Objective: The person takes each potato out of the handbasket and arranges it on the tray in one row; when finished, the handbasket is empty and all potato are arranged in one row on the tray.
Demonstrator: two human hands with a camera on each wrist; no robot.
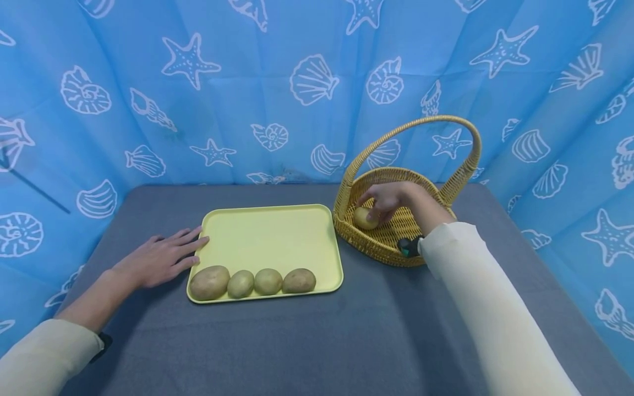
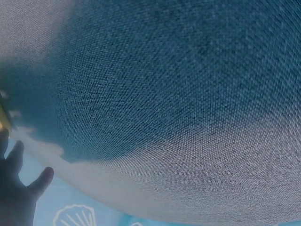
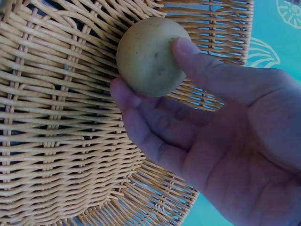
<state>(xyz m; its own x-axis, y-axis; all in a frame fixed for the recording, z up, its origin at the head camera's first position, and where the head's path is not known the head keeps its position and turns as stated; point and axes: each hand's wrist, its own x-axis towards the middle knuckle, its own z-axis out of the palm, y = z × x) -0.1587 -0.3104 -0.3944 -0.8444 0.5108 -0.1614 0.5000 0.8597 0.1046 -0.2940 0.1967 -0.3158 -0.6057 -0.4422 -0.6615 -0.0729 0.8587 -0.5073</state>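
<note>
Right hand: my right hand (image 1: 391, 199) reaches inside the wicker basket (image 1: 391, 245), thumb and fingers curled round a small potato (image 1: 365, 218); in the right wrist view the thumb (image 3: 202, 70) lies over its top and a fingertip (image 3: 123, 94) sits under it
Potato in hand: pale yellow, speckled, against the woven floor near the basket's left wall; I cannot tell whether it is lifted or resting on the weave
Left hand: my left hand (image 1: 160, 257) lies flat on the grey tablecloth (image 1: 317, 341), fingers straight and slightly spread, holding nothing; the fingertips reach the left rim of the yellow tray (image 1: 267, 236), contact not certain
Tray: four potatoes (image 1: 252, 282) in a row along the near edge, largest at the left, neighbours touching or nearly so
Basket: just right of the tray; my hand and sleeve (image 1: 475, 286) cover part of its floor, so the rest of its contents cannot be read
Left wrist view: almost all cloth weave; only dark fingertips at the lower left corner, and a sliver at the left edge too small to identify
Wrist item: something dark and teal (image 1: 409, 247) at my right cuff, unclear
Surround: blue curtain with shells and starfish (image 1: 317, 82)
</note>
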